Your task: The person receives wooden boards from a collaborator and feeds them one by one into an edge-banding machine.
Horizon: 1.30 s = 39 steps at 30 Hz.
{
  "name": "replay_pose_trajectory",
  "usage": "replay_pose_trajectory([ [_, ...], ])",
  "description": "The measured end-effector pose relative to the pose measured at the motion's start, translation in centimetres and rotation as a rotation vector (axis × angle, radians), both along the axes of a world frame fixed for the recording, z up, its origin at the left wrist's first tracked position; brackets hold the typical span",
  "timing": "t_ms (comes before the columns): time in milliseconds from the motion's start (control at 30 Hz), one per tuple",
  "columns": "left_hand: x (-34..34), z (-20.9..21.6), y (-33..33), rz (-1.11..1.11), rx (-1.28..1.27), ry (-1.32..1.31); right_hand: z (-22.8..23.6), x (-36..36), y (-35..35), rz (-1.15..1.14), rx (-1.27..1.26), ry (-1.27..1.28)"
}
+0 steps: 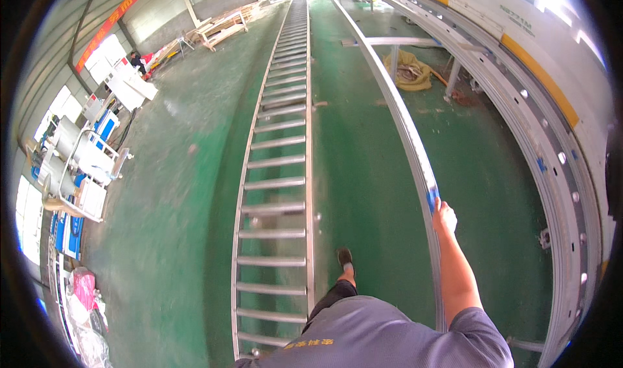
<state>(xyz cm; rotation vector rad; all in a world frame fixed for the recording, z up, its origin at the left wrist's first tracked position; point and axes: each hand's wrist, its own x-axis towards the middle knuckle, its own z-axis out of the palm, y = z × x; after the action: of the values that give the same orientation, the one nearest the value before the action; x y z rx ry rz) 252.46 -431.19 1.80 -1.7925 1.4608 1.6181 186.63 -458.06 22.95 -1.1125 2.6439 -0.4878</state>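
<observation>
My right hand (pixel 444 217) reaches forward and is closed at the right edge of a long silvery metal profile (pixel 410 141). The profile runs from beside my hip far ahead, passing over a crossbar. Just beyond my fingers a small blue patch (pixel 432 198) shows on its top; I cannot make out whether it is a cloth, tape or a label. The undersides of my fingers are hidden. My left hand is out of view. To my left a long metal roller conveyor (pixel 274 184) stretches away, its rollers set crosswise like rungs.
A long white machine (pixel 564 50) with grey rails (pixel 519 131) curves along the right. Its metal crossbar (pixel 405 41) juts out above a yellow sack (pixel 415 73). Carts and equipment (pixel 84 167) line the left wall. Timber (pixel 224 30) is stacked far off. My foot (pixel 345 257) is on the green floor.
</observation>
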Motion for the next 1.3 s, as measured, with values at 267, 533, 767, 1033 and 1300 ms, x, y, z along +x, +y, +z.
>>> replay_pose_trajectory([
  [267, -9.0, 0.9, -47.6, 0.469, -0.304, 0.322, 0.0, -2.7, -11.5, 0.015, 0.057, 0.026],
  [533, -21.6, 11.1, -83.8, 0.371, -0.581, 0.51, -0.7, -3.5, -28.1, -0.146, 0.129, 0.085],
  [767, -16.3, 1.6, -87.0, -0.355, -0.078, 0.082, -0.2, -10.5, -72.9, -0.009, 0.024, 0.045],
  [1033, -13.4, 3.3, -105.5, 0.099, -0.002, -0.038, -1.2, -16.1, -113.7, 0.007, -0.045, 0.058],
  [1300, -14.7, 2.4, -150.7, -0.188, -0.464, -0.07, -4.3, -18.4, -126.6, 0.128, -0.184, 0.139],
])
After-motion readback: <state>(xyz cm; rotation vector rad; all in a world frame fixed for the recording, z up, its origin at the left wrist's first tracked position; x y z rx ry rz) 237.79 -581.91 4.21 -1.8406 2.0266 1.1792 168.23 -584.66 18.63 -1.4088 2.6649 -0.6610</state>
